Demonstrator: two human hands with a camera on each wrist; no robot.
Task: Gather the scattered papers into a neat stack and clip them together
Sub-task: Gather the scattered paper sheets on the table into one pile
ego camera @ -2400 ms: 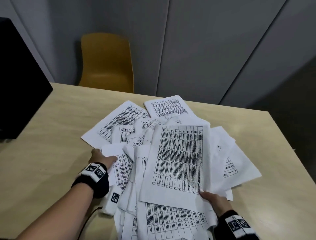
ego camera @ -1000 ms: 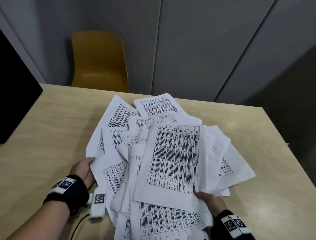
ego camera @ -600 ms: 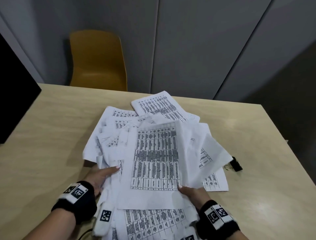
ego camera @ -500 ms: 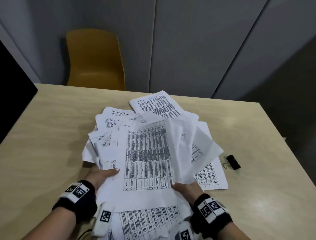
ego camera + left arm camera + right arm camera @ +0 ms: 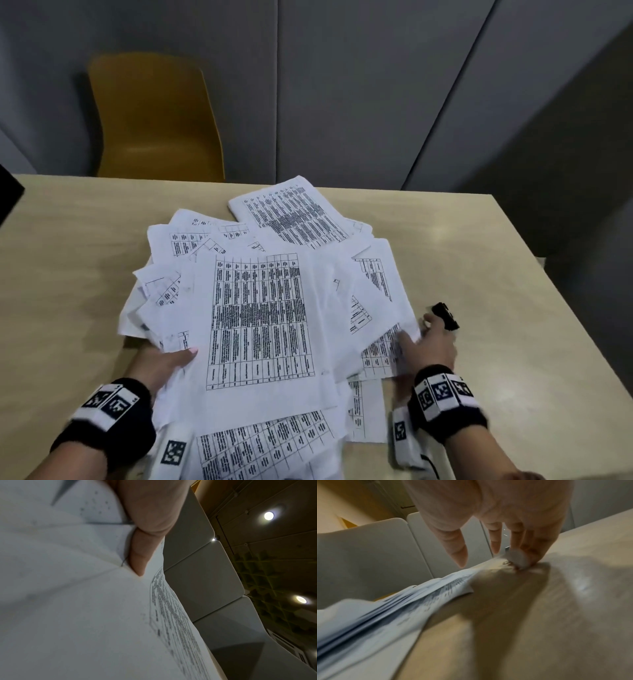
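a: nearest, left hand (image 5: pixel 161 365) grips the near-left edge of the papers (image 5: pixel 260 318), thumb on top; the heap is tighter than a second ago, when it sprawled across the table (image 5: pixel 68 274).

b: and the right hand (image 5: pixel 433 342)?

a: it has left the sheets; fingers outstretched, tips at the binder clip (image 5: pixel 445 316), grasp not yet closed.

b: meaning?

a: probably premature: edges are still fanned and unsquared. beyond, a yellow chair (image 5: pixel 154 116).

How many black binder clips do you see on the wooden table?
1. The black binder clip lies on the light wooden table, right of the white printed papers, at the fingertips of the right hand. The papers may hide others.
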